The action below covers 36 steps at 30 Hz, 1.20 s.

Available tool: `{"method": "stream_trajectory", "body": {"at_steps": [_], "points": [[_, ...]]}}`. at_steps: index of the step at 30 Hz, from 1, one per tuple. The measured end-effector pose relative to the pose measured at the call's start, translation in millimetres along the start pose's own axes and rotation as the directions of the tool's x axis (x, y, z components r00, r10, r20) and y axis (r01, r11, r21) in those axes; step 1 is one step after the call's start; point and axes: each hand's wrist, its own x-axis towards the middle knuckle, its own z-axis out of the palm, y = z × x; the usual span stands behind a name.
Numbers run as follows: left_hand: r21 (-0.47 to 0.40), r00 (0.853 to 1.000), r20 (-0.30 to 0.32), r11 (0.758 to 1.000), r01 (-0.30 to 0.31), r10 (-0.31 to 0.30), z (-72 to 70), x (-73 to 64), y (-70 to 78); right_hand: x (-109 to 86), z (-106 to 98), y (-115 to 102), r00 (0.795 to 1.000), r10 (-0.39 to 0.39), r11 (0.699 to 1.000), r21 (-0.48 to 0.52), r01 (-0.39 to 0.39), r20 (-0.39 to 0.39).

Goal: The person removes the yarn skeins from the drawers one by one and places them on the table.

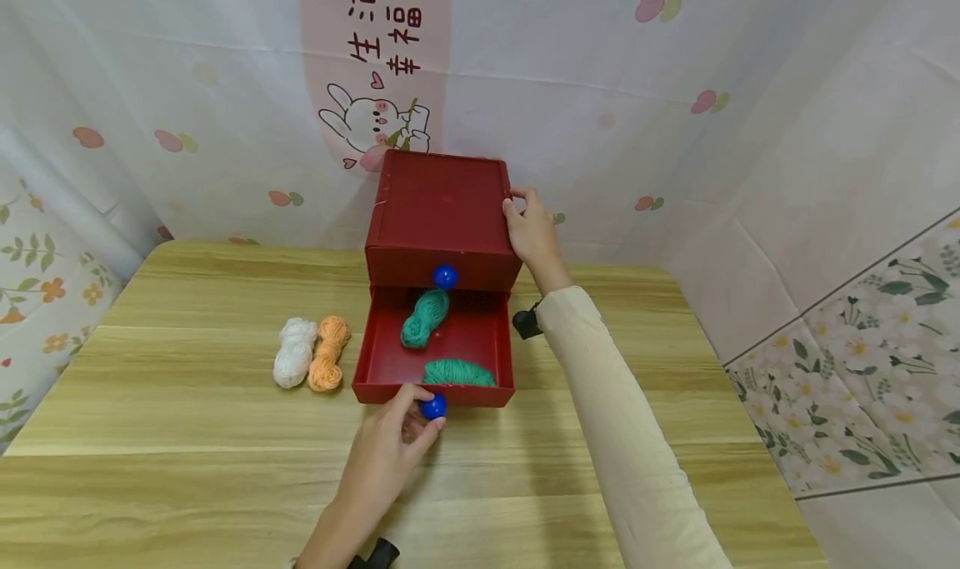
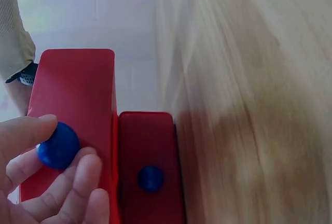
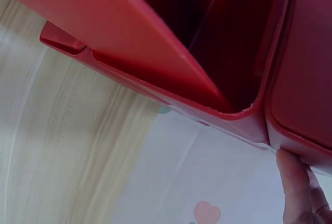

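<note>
A red two-drawer box (image 1: 442,198) stands at the back of the table. Its lower drawer (image 1: 390,358) is pulled out, while the upper drawer is closed behind a blue knob (image 1: 446,277). In the open drawer lie two green yarn skeins, one near the back (image 1: 425,318) and one along the front (image 1: 458,373). My left hand (image 1: 384,448) pinches the lower drawer's blue knob (image 2: 61,146) between thumb and fingers. Against the box's right side, near the top, my right hand (image 1: 534,232) presses with its fingers; the right wrist view shows fingertips touching the red wall (image 3: 306,154).
A white yarn skein (image 1: 295,352) and an orange one (image 1: 328,354) lie side by side on the wooden table (image 1: 187,402), left of the drawer. A patterned curtain (image 1: 600,119) hangs directly behind the box.
</note>
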Motion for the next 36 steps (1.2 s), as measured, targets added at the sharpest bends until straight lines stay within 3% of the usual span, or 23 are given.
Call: {"method": "stream_trajectory", "body": {"at_steps": [6,9,13,16,19,23,29,32,36], "points": [[0.084,0.997,0.074,0.996,0.025,-0.032,-17.1,5.2,5.1,0.5,0.3,0.6,1.0,0.012,1.0,0.002,-0.012,0.002],[0.147,0.996,0.081,0.989,0.023,-0.035,-29.5,9.8,10.6,0.6,0.4,0.5,1.0,0.008,1.0,0.002,-0.008,0.001],[0.108,0.998,0.042,0.993,-0.052,0.048,-42.3,18.5,18.0,0.2,0.4,0.3,1.0,0.001,1.0,0.006,-0.001,0.003],[0.051,0.989,0.02,0.988,-0.147,0.146,-47.1,27.9,22.5,0.1,0.2,0.4,1.0,-0.001,1.0,0.004,0.001,-0.002],[0.049,0.979,0.035,0.978,-0.204,0.203,-48.8,38.4,26.0,0.3,0.0,0.7,1.0,-0.002,1.0,0.0,0.002,-0.005],[0.088,0.976,0.123,0.978,-0.191,0.18,-46.0,53.1,29.0,0.9,0.0,1.1,1.0,-0.001,1.0,-0.001,0.001,-0.004],[0.099,0.957,0.286,0.992,-0.085,0.053,-34.7,72.3,26.5,1.5,0.1,1.8,1.0,0.0,1.0,-0.004,0.0,-0.008],[0.083,0.938,0.347,0.995,-0.051,0.019,-29.7,79.9,23.0,1.1,0.0,1.5,1.0,0.0,1.0,-0.006,0.0,-0.003],[0.038,0.893,0.449,0.998,-0.059,0.036,-26.2,88.9,17.7,0.8,-0.3,1.9,1.0,-0.001,1.0,-0.008,0.001,0.0]]}}
